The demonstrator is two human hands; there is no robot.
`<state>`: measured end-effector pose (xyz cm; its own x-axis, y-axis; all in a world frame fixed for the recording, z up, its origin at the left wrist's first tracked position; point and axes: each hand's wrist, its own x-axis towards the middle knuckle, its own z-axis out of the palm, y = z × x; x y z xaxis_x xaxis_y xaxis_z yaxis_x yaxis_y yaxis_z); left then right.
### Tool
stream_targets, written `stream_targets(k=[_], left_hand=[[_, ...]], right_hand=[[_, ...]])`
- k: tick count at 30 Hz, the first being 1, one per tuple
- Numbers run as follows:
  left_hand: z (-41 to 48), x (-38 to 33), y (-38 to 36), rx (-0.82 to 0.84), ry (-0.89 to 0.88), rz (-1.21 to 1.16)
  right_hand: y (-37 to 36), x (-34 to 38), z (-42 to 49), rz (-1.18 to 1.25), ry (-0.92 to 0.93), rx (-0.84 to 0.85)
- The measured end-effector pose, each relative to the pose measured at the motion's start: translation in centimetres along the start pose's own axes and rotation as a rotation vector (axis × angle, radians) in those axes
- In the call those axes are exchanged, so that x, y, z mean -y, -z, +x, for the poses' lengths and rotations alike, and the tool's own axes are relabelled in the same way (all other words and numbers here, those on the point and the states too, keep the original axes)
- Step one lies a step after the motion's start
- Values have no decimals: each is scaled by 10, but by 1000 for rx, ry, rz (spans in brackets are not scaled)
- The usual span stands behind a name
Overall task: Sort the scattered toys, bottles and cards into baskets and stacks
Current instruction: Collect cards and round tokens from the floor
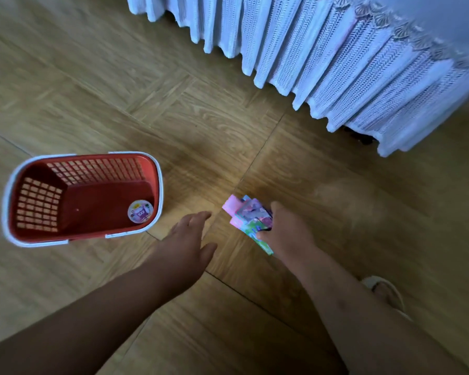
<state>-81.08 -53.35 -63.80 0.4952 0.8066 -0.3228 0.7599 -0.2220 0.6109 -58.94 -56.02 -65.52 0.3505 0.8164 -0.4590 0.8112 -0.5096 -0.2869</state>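
Two bare hands reach forward over a wooden floor point(201, 117). At far left a red basket point(38, 204) with a white rim stands upright on the floor; a round picture disc point(140, 211) lies flat on its bottom, in the corner nearest the hands. Just right of the basket, the left hand point(190, 239) hovers palm down, its fingers straight and close together, thumb apart, holding nothing. Beside it, a bundle of pink and green cards point(248, 215) is gripped by the right hand point(287, 234), whose fingers curl round the cards; whether the bundle touches the floor cannot be told. At lower right a foot in a pale sandal point(385, 290) rests on the floor. A white pleated lace frill point(336, 63) hangs across the upper right.
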Motion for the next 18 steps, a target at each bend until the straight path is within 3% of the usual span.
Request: stream_targets(k=[6, 13, 18], left_hand=[[-4, 10, -1, 10, 191, -122], [-7, 16, 7, 4, 315, -181], [-5, 19, 12, 31, 365, -193]], right_hand=[[-34, 19, -9, -244, 156, 58], [-24, 15, 6, 29, -56, 73], [-21, 10, 22, -43, -169, 87]])
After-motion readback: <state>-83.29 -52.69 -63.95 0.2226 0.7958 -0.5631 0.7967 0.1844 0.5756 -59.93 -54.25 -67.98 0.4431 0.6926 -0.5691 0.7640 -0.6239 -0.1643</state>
